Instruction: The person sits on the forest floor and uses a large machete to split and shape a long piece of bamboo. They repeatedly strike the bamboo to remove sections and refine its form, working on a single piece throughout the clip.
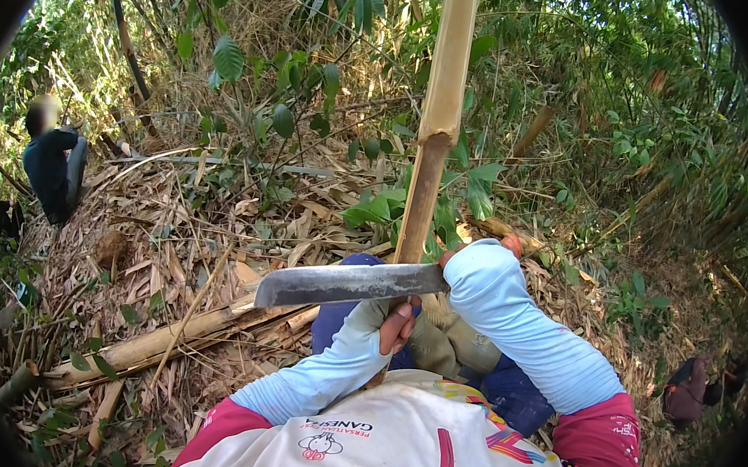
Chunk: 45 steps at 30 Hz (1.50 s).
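A long split bamboo pole (441, 107) rises from in front of my body to the top of the view, with a node partway up. My left hand (396, 327) is closed round its lower part, close to my shirt; the blade hides some of this grip. My right hand (511, 243), mostly covered by its light blue sleeve, is closed on a machete whose handle is largely hidden. The machete (348, 282) lies crosswise in front of the pole, its broad grey blade pointing left, just above my left hand.
Dry leaves and bamboo litter (171, 244) cover the ground. A cut bamboo stem (136, 351) lies at the left. Leafy plants (385, 208) stand close ahead. One person (50, 168) sits at the far left; another (687, 390) is at the right edge.
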Motion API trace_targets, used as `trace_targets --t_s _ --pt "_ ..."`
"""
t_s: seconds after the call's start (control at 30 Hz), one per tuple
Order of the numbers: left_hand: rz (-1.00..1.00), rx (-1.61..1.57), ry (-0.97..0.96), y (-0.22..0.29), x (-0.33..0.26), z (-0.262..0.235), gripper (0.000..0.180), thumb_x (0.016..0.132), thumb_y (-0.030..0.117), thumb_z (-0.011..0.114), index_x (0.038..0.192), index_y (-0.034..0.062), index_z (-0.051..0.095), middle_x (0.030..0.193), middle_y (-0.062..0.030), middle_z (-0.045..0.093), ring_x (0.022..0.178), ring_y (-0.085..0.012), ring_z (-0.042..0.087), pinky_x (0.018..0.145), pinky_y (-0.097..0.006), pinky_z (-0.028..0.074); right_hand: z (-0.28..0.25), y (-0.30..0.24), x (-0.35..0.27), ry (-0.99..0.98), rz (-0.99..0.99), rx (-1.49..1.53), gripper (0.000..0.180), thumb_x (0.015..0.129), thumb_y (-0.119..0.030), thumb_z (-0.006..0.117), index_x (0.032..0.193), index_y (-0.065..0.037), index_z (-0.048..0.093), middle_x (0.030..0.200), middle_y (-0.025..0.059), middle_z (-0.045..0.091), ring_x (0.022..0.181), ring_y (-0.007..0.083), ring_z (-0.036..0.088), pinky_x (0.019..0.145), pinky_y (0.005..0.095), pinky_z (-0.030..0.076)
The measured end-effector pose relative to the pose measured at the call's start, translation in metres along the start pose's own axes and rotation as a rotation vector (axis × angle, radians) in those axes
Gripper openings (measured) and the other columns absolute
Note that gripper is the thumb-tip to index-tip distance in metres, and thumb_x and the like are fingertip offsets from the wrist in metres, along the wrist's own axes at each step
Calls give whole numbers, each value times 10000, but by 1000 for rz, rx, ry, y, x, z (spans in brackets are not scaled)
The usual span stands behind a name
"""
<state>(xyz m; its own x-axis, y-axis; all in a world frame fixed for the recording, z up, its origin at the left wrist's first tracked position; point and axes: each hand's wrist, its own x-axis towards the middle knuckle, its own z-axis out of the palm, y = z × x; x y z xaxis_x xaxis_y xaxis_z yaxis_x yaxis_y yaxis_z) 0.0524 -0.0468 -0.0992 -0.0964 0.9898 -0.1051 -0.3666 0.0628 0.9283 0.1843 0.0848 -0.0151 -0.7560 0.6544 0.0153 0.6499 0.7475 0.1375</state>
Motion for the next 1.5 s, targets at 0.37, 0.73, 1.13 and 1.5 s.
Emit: trace_targets --t_s 0.37,0.73,1.13,1.5 --pt "-11 21 -7 0 -4 7 230 997 182 465 1141 8 510 695 -7 483 535 -75 419 478 -220 343 51 25 1 3 157 -7 224 834 -302 517 883 -125 646 841 80 680 827 245 646 806 409 464" --pt "16 31 -33 -1 -6 5 232 999 187 476 1158 23 516 704 1 492 551 -65 419 486 -214 348 -5 11 6 -282 145 -79 244 780 -265 606 990 -149 651 976 79 695 959 277 647 917 487 409" --pt "15 39 -30 -1 -7 8 190 991 168 492 1114 25 514 693 -30 486 564 -88 436 490 -228 368 23 27 -5 20 86 -64 277 938 -342 404 875 -149 593 740 58 616 758 272 603 794 454 433" --pt "33 47 -54 -2 -6 9 232 995 175 482 1169 24 506 709 3 498 561 -61 424 497 -208 353 20 31 -14 -39 46 -267 188 802 -250 551 958 -193 640 883 26 661 802 241 632 762 445 416"
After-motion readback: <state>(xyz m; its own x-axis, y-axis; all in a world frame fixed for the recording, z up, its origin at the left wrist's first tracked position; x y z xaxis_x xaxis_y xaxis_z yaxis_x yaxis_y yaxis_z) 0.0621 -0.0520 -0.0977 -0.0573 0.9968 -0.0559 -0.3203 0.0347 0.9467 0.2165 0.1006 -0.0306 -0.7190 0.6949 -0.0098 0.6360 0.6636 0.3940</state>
